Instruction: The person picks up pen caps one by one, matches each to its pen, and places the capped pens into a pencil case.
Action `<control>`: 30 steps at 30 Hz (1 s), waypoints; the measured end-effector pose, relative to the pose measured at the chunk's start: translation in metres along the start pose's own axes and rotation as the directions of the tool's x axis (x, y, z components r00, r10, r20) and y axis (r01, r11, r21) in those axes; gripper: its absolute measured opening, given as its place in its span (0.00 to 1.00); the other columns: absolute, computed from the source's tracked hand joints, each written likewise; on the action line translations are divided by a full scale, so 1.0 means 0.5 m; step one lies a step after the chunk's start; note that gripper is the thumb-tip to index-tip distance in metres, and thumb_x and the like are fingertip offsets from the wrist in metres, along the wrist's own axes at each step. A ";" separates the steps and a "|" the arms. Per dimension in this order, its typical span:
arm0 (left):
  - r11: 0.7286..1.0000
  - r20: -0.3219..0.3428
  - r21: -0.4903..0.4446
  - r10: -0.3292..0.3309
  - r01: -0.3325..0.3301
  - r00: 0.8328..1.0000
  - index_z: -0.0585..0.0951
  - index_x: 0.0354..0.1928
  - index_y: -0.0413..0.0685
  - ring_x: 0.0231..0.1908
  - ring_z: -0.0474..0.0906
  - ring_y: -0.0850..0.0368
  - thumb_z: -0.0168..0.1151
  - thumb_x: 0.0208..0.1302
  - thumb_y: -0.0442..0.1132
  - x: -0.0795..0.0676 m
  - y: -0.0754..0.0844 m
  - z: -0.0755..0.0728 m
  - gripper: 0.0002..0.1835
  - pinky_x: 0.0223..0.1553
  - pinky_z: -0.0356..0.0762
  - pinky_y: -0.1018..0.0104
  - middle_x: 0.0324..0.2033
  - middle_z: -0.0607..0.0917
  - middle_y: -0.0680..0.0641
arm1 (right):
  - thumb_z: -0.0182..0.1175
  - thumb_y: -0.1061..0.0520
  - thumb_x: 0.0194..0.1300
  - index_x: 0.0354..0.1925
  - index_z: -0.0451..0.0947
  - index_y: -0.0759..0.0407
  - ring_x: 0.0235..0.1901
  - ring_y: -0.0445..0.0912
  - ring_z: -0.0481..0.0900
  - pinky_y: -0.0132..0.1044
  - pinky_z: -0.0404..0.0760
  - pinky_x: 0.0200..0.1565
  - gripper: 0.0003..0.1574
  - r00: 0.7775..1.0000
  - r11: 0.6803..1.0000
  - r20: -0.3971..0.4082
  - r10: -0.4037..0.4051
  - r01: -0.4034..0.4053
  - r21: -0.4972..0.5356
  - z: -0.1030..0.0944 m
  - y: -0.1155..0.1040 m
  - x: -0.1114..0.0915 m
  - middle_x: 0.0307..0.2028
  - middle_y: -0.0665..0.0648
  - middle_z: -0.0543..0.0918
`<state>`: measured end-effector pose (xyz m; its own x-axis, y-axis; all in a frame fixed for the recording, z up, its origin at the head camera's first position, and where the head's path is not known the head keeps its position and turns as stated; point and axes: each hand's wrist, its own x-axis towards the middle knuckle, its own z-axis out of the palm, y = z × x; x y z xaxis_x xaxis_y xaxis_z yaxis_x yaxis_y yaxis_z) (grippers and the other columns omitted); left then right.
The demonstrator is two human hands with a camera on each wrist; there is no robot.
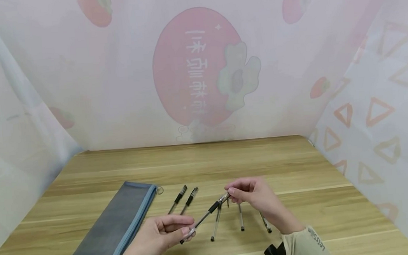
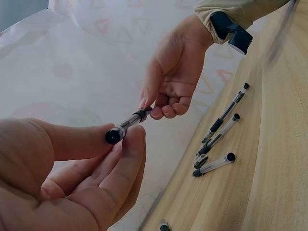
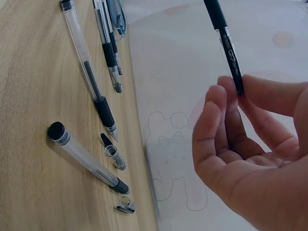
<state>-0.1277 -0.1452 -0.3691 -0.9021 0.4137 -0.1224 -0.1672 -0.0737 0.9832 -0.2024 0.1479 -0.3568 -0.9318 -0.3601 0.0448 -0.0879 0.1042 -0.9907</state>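
Observation:
A clear-barrelled pen with a black grip is held above the table between both hands, slanting up to the right. At its black-plugged rear end, my left hand pinches the barrel between thumb and fingers. The right hand pinches the opposite end, where a clear cap with dark lettering covers the pen. Beneath the hands lie an uncapped pen and another clear pen. Two loose caps, a clear cap and a second cap, lie near their tips.
A grey mesh zip pouch with blue edging lies at the left of the wooden table. Two capped pens, one beside the other, rest right of the pouch. Patterned cloth hangs behind and at both sides.

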 end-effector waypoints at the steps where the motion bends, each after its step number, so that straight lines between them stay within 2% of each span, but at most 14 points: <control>1: 1.000 0.001 0.000 0.000 0.000 1.000 0.81 0.55 0.34 0.46 0.83 0.43 0.64 0.68 0.35 0.000 0.000 0.000 0.17 0.47 0.82 0.58 0.48 0.84 0.37 | 0.67 0.58 0.65 0.45 0.84 0.64 0.35 0.55 0.80 0.44 0.83 0.41 0.13 1.000 1.000 0.009 0.001 -0.001 -0.005 0.001 0.001 0.000 0.37 0.68 0.83; 7: 1.000 -0.036 -0.012 0.010 -0.010 0.999 0.80 0.55 0.33 0.46 0.83 0.45 0.65 0.67 0.37 0.000 -0.001 0.002 0.18 0.48 0.81 0.59 0.48 0.84 0.37 | 0.67 0.57 0.65 0.44 0.84 0.64 0.33 0.51 0.79 0.42 0.84 0.39 0.12 0.998 0.999 0.064 -0.004 0.006 -0.034 0.005 0.005 0.000 0.36 0.68 0.83; 10: 0.997 -0.140 -0.069 0.025 -0.035 0.990 0.79 0.55 0.31 0.48 0.82 0.46 0.66 0.65 0.33 0.001 0.002 0.009 0.18 0.50 0.80 0.59 0.48 0.84 0.37 | 0.67 0.57 0.65 0.45 0.83 0.67 0.33 0.51 0.79 0.42 0.83 0.39 0.14 0.998 1.000 0.062 0.002 -0.001 -0.017 0.005 0.004 -0.001 0.35 0.66 0.83; 12: 0.993 -0.262 -0.092 0.044 -0.071 0.964 0.80 0.54 0.32 0.48 0.82 0.46 0.67 0.64 0.32 0.004 0.005 0.015 0.18 0.50 0.80 0.60 0.47 0.84 0.37 | 0.67 0.57 0.65 0.45 0.81 0.69 0.33 0.51 0.80 0.43 0.82 0.41 0.16 0.999 1.000 0.051 0.011 -0.012 0.019 0.006 0.002 -0.003 0.35 0.65 0.83; 13: 0.989 -0.327 -0.111 0.055 -0.096 0.944 0.80 0.53 0.31 0.48 0.82 0.45 0.68 0.63 0.31 0.005 0.007 0.018 0.18 0.50 0.80 0.60 0.47 0.84 0.36 | 0.67 0.58 0.64 0.45 0.81 0.71 0.34 0.51 0.80 0.43 0.82 0.41 0.17 0.999 0.999 0.044 0.014 -0.016 0.045 0.007 0.001 -0.004 0.36 0.65 0.84; 15: 0.982 -0.447 -0.123 0.076 -0.145 0.891 0.81 0.52 0.32 0.47 0.83 0.45 0.68 0.62 0.30 0.009 0.009 0.022 0.17 0.49 0.81 0.59 0.45 0.85 0.36 | 0.68 0.59 0.64 0.45 0.79 0.73 0.34 0.50 0.81 0.42 0.83 0.42 0.18 0.999 0.995 0.030 0.011 -0.014 0.099 0.012 -0.002 -0.005 0.35 0.63 0.84; 17: 0.977 -0.522 -0.112 0.098 -0.182 0.847 0.81 0.51 0.32 0.46 0.83 0.44 0.68 0.63 0.32 0.012 0.008 0.024 0.16 0.48 0.81 0.59 0.44 0.85 0.36 | 0.68 0.60 0.63 0.44 0.80 0.73 0.34 0.49 0.82 0.41 0.83 0.43 0.17 1.000 0.989 0.017 0.006 -0.009 0.149 0.019 -0.003 -0.007 0.36 0.62 0.84; 19: 0.972 -0.557 -0.112 0.109 -0.205 0.823 0.82 0.50 0.31 0.45 0.84 0.44 0.69 0.63 0.32 0.015 0.006 0.024 0.16 0.48 0.81 0.59 0.42 0.85 0.35 | 0.68 0.63 0.63 0.43 0.80 0.73 0.34 0.48 0.82 0.40 0.84 0.43 0.14 1.000 0.981 0.006 -0.002 0.001 0.193 0.026 -0.005 -0.009 0.36 0.61 0.84; 21: 0.973 -0.570 -0.111 0.105 -0.203 0.815 0.82 0.48 0.30 0.44 0.84 0.45 0.69 0.63 0.33 0.018 0.003 0.023 0.15 0.48 0.81 0.59 0.42 0.85 0.36 | 0.68 0.64 0.63 0.42 0.81 0.72 0.34 0.47 0.82 0.40 0.84 0.43 0.12 1.000 0.975 -0.002 -0.013 0.013 0.221 0.031 -0.006 -0.011 0.36 0.61 0.84; 25: 0.980 -0.577 -0.095 0.089 -0.175 0.812 0.84 0.46 0.30 0.42 0.84 0.44 0.69 0.63 0.35 0.021 -0.001 0.020 0.14 0.46 0.83 0.57 0.41 0.85 0.37 | 0.67 0.66 0.62 0.42 0.81 0.71 0.34 0.47 0.82 0.42 0.83 0.45 0.10 0.999 0.969 -0.007 -0.036 0.037 0.246 0.037 -0.010 -0.013 0.36 0.61 0.83; 30: 0.993 -0.593 -0.047 0.062 -0.111 0.803 0.85 0.44 0.33 0.34 0.83 0.46 0.71 0.61 0.43 0.020 -0.003 0.018 0.18 0.36 0.86 0.55 0.35 0.85 0.37 | 0.67 0.66 0.62 0.41 0.81 0.68 0.34 0.46 0.81 0.42 0.83 0.46 0.08 0.999 0.962 -0.009 -0.050 0.050 0.268 0.040 -0.014 -0.015 0.37 0.60 0.83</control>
<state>-0.1329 -0.1328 -0.3708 -0.9705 -0.2105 -0.1177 -0.0842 -0.1616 0.9833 -0.1877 0.1312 -0.3529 -0.9296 -0.3560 0.0952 -0.0371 -0.1666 -0.9853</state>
